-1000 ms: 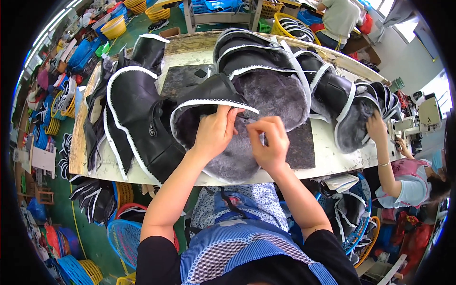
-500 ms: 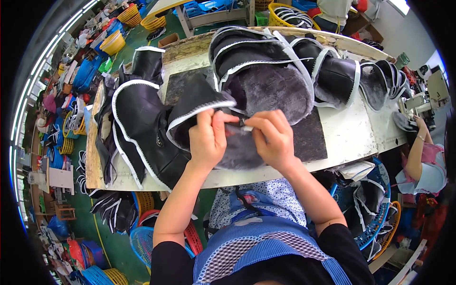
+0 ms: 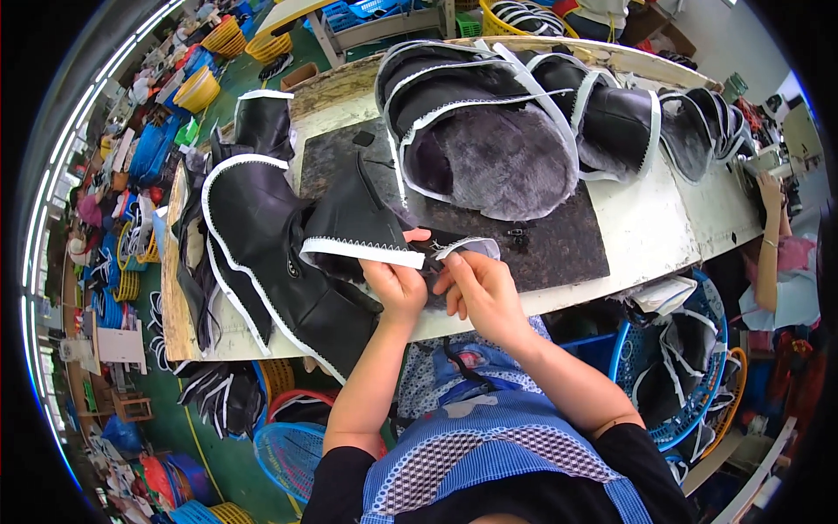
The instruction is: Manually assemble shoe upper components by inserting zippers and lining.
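My left hand [image 3: 397, 278] is closed around a black shoe upper [image 3: 345, 218] with white zigzag-stitched edging, gripping it by that edge near the table's front. Close beside it, my right hand [image 3: 487, 295] pinches the end of the same piece, where a grey lining shows by the fingers. A small dark bit lies between the two hands, too small to name. Under and beyond them is a dark board [image 3: 567, 258]. Behind my right hand lies a stack of black fur-lined uppers [image 3: 502, 162] with white edges. Left of my left hand are more black uppers [image 3: 253, 205].
The pale worktable [image 3: 646, 214] carries more uppers [image 3: 618, 131] to the right. A small black square [image 3: 362, 138] lies on the board. Below the table's right side stands a blue basket [image 3: 624, 371] with uppers. At far right a co-worker's arm [image 3: 768, 253] reaches forward.
Both hands have come slightly nearer to me. The upper in them has turned, so its outside and white edge now face up and less fur lining shows below.
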Demonstrator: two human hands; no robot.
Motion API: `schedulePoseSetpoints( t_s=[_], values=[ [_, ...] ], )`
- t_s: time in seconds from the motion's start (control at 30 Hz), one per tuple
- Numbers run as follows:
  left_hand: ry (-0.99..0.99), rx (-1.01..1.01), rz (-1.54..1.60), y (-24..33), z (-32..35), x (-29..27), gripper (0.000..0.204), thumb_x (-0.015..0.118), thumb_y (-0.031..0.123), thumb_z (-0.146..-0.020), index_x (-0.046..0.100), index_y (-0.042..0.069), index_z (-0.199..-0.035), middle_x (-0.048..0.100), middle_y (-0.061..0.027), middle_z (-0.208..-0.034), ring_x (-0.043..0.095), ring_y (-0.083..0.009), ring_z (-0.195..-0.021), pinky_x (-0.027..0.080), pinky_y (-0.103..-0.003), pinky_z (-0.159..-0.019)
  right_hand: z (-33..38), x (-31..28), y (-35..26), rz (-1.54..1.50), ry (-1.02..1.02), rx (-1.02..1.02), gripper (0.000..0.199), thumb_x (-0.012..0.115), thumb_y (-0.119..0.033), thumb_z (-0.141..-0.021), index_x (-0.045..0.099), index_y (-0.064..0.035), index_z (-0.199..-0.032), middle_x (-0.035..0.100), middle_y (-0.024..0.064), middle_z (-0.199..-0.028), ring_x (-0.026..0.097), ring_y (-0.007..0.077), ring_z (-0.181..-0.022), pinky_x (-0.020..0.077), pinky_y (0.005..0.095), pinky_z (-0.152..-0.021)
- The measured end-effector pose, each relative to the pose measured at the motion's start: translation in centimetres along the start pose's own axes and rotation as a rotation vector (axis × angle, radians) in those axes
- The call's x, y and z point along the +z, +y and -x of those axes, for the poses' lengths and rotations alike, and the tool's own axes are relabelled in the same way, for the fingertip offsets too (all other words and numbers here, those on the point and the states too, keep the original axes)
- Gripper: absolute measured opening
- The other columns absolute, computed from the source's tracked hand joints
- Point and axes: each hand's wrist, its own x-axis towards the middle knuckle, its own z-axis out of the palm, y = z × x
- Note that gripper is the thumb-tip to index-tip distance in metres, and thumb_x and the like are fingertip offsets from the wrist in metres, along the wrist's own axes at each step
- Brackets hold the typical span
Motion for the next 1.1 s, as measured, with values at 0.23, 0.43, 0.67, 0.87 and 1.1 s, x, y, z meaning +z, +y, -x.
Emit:
schedulePoseSetpoints(
  t_s=[0.23, 0.43, 0.67, 0.87, 1.1],
  values=[
    [-0.027, -0.166, 0.105, 1.5, 0.0, -1.1, 0.014, 0.045, 0.013, -0.098, 0.044, 0.000, -0.105, 0.070, -0.0132, -0.089, 0.061, -0.0121, -0.065, 0.047, -0.024, -0.061, -1.1, 0.6, 0.3, -0.695, -0.239, 0.393, 0.019, 0.060, -0.019, -0.095, 0.065, -0.0004, -0.094, 0.069, 0.0077, -0.083, 0.064, 0.0103, -0.068, 0.0519, 0.0207, -0.062],
    [-0.164, -0.432, -0.039, 6.1, -4.2, -6.3, 0.014, 0.058, 0.007, -0.094, 0.065, -0.005, -0.095, 0.071, -0.0118, -0.083, 0.068, -0.0125, -0.071, 0.052, -0.023, -0.064, -2.5, 0.0, -0.7, -1.106, -0.243, 0.480, 0.017, 0.056, -0.013, -0.096, 0.062, 0.0013, -0.103, 0.070, 0.0090, -0.091, 0.068, 0.0122, -0.076, 0.0568, 0.0175, -0.063],
    [-0.465, -0.690, 0.006, 9.0, -4.8, -9.4, 0.015, 0.065, 0.009, -0.091, 0.065, -0.006, -0.091, 0.068, -0.0114, -0.075, 0.066, -0.0140, -0.063, 0.054, -0.025, -0.059, -2.2, 2.1, -4.6, -0.762, -0.272, 0.259, 0.018, 0.060, -0.022, -0.095, 0.067, -0.0051, -0.097, 0.069, 0.0063, -0.102, 0.064, 0.0119, -0.093, 0.0501, 0.0259, -0.084],
    [-0.257, -0.697, 0.265, 8.1, -1.2, -8.6, 0.017, 0.063, 0.011, -0.093, 0.063, -0.005, -0.099, 0.068, -0.0158, -0.085, 0.066, -0.0189, -0.065, 0.055, -0.029, -0.060, -2.2, 2.8, -2.7, -0.569, -0.229, 0.084, 0.017, 0.064, -0.018, -0.093, 0.070, -0.0027, -0.097, 0.070, 0.0055, -0.099, 0.062, 0.0089, -0.089, 0.0500, 0.0261, -0.082],
    [-0.268, -0.698, 0.227, 7.5, -0.9, -7.7, 0.019, 0.066, 0.012, -0.092, 0.062, -0.006, -0.095, 0.069, -0.0156, -0.084, 0.067, -0.0188, -0.068, 0.055, -0.029, -0.061, -2.4, 3.1, -2.8, -0.572, -0.164, 0.057, 0.015, 0.065, -0.014, -0.091, 0.069, -0.0001, -0.091, 0.065, 0.0010, -0.081, 0.058, 0.0063, -0.073, 0.0481, 0.0228, -0.064]
  ],
)
